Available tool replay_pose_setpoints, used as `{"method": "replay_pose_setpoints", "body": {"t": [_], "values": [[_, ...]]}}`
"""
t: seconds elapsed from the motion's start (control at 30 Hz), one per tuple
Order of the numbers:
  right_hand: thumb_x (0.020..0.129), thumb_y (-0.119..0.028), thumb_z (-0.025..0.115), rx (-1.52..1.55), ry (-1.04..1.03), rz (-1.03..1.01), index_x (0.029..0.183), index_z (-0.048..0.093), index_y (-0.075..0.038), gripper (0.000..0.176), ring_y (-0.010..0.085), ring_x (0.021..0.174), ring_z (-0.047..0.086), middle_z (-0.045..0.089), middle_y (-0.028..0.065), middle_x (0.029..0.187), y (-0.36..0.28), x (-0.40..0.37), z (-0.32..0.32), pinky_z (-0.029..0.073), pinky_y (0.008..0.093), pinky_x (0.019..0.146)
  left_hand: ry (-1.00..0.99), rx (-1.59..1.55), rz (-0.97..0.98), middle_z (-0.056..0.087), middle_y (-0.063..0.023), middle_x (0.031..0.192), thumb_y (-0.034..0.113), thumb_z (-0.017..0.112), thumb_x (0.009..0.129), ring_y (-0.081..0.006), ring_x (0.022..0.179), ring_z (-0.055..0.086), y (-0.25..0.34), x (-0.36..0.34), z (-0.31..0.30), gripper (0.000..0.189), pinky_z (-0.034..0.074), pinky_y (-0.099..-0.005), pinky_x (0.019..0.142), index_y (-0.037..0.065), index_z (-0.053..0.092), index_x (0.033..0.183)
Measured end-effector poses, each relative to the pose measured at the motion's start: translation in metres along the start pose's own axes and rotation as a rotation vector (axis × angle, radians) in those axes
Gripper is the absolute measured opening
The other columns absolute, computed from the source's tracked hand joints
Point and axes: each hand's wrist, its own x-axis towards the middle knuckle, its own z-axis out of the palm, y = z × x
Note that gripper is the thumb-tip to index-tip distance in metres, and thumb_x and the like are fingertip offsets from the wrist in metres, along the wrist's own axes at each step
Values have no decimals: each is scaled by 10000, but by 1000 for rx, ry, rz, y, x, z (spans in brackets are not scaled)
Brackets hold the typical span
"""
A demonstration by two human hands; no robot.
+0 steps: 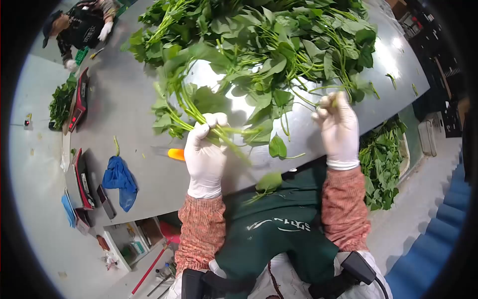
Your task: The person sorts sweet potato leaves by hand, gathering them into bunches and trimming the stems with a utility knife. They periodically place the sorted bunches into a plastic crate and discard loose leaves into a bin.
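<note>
My left hand (205, 154), in a white glove, is closed around a bunch of leafy green stems (186, 102), its leaves pointing up and away from me. My right hand (339, 124), gloved too, pinches a small piece of green stem (335, 103) beside the pile's near edge. Across the far side of the metal table (149, 192) spreads a large heap of leafy greens (279, 45). A knife with an orange handle (176, 154) lies just left of my left hand. One blurred leafy sprig (269, 183) shows in front of my dark green apron (279, 219).
Red scales (82, 179) and a blue cloth (120, 182) are at the left, with another red scale (79, 99) bearing greens farther up. A container of greens (381, 169) stands below the table at right. A co-worker (82, 27) is at the far left corner.
</note>
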Motion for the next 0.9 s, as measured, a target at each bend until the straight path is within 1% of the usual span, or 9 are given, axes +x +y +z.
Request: {"method": "replay_pose_setpoints", "body": {"t": [0.03,0.1,0.17,0.2,0.23,0.4,0.63,0.8,0.9], "values": [[1013,-379,467,77,41,67,1089,558,17,413,94,655,547,632,70,864,-7,4,-1,448,222,628,35,-23,4,494,-118,990,132,465,911,-215,860,520,5,1,-3,139,467,-311,696,20,486,991],[994,-461,467,-315,-189,60,1162,525,61,551,81,646,555,655,78,901,-5,-15,13,449,214,634,31,29,47,514,-136,1046,119,461,922,-229,890,545,-2,0,3,160,493,-313,704,10,511,1029],[917,-239,643,-593,-369,196,1033,633,1,266,84,660,577,647,46,836,-9,-35,43,464,235,611,13,-82,-16,522,-145,1092,132,461,929,-232,872,567,-10,2,-2,175,506,-305,709,8,524,1037],[863,-193,693,-793,-493,-69,928,657,-4,202,90,615,552,623,42,752,5,-39,49,449,243,578,1,-79,-24,522,-143,1097,133,460,931,-229,861,570,-12,3,0,176,505,-305,706,7,523,1038],[849,-207,704,-912,-505,87,893,655,-13,205,92,588,528,589,43,676,3,-42,55,437,267,550,-10,-75,-28,522,-141,1102,134,460,932,-227,850,572,-13,4,2,177,505,-306,703,7,521,1039],[843,-219,701,-937,-591,186,810,627,-28,207,154,537,534,577,72,634,10,-40,66,429,301,518,-105,-26,-162,583,-127,1059,140,468,932,-159,827,542,-9,0,-3,180,442,-269,667,30,545,1052],[827,-125,670,-1007,-704,-175,697,576,-28,188,259,488,535,537,132,589,15,-46,60,419,341,475,-109,41,-192,592,-124,1056,136,464,931,-138,764,524,-25,-4,-5,167,422,-260,650,30,543,1033],[829,-21,651,-956,-396,-320,731,605,-6,110,246,492,572,557,126,593,-7,-55,70,448,317,476,-5,203,-73,604,-99,1026,124,461,937,-119,738,512,-18,-3,0,167,406,-245,635,15,558,1017],[851,-121,675,-1138,-411,-299,796,629,-56,97,277,550,603,595,115,655,13,-45,59,469,337,506,-36,414,2,600,-69,1020,96,456,933,-105,702,496,-20,-7,12,166,384,-224,614,8,589,979]]}}
